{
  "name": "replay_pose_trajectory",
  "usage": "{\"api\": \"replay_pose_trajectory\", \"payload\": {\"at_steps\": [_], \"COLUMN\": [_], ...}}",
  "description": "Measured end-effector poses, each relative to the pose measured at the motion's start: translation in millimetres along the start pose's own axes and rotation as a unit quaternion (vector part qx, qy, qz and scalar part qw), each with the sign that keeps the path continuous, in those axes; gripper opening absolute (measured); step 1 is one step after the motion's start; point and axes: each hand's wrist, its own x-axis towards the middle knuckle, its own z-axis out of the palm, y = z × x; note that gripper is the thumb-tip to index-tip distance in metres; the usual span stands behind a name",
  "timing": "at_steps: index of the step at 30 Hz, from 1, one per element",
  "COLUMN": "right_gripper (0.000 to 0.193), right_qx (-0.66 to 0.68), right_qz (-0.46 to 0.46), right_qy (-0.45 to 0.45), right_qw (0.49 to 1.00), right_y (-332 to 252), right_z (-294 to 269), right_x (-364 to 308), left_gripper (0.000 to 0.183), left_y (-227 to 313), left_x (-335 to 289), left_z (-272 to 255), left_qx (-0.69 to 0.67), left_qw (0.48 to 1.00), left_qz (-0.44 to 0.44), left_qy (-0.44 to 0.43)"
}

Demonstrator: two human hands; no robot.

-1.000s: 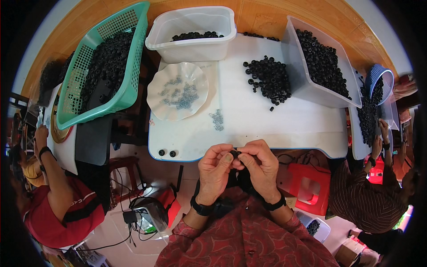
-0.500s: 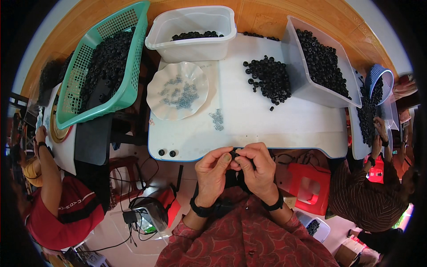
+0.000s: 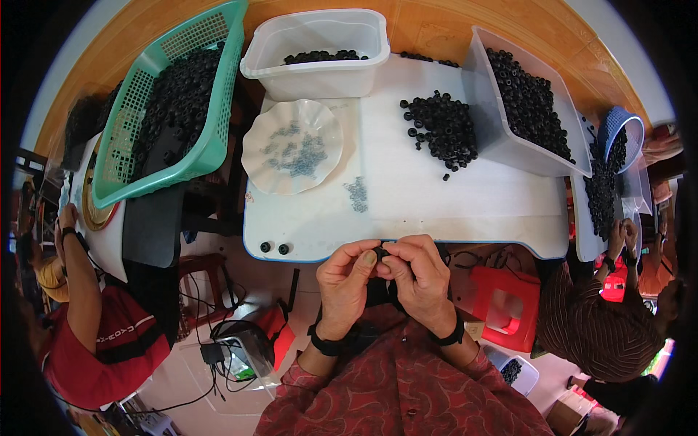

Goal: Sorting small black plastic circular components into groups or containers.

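A small round black part (image 3: pixel 381 253) is pinched between my two hands at the table's front edge, mostly covered by fingertips. My left hand (image 3: pixel 344 291) grips it with thumb and forefinger; my right hand (image 3: pixel 424 287) holds its other side the same way. Beyond them, small clear ring-like pieces (image 3: pixel 356 195) lie on the white table (image 3: pixel 465 211). More of these sit in a white wavy-rimmed plate (image 3: pixel 256 171). Two black parts (image 3: pixel 274 248) stand at the near left corner. A loose pile of black ring-shaped parts (image 3: pixel 442 125) lies on the right half.
A white tub (image 3: pixel 313 81) and a tilted translucent bin (image 3: pixel 502 149), both holding black parts, stand at the back. A green basket (image 3: pixel 163 182) of black parts is at far left. Co-workers sit on both sides. A red stool (image 3: pixel 502 334) stands below the table's right side.
My hands stay nearly in place, still pinching the black part, with only slight finger movement. At the right, the co-worker's hands have come together. The whole view has shifted slightly.
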Motion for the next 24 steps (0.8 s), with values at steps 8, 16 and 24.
{"api": "replay_pose_trajectory", "payload": {"at_steps": [8, 16, 24], "right_gripper": [0.018, 0.015, 0.028], "right_qx": [0.009, -0.014, -0.041], "right_qz": [0.015, -0.027, -0.049], "right_qy": [-0.022, -0.050, -0.073], "right_qw": [1.000, 0.998, 0.995], "right_y": [2.7, -2.0, -2.9], "right_z": [-2.8, -8.9, -12.8], "right_x": [-2.6, 6.3, 7.8], "left_gripper": [0.020, 0.019, 0.022], "left_y": [-0.7, 0.0, 3.5], "left_x": [-0.3, -1.3, -5.5], "left_z": [-3.0, -4.1, 0.1], "left_qx": [-0.005, 0.021, 0.065], "left_qw": [1.000, 1.000, 0.997], "left_qz": [-0.002, -0.005, -0.023], "left_qy": [-0.006, -0.002, 0.030]}}
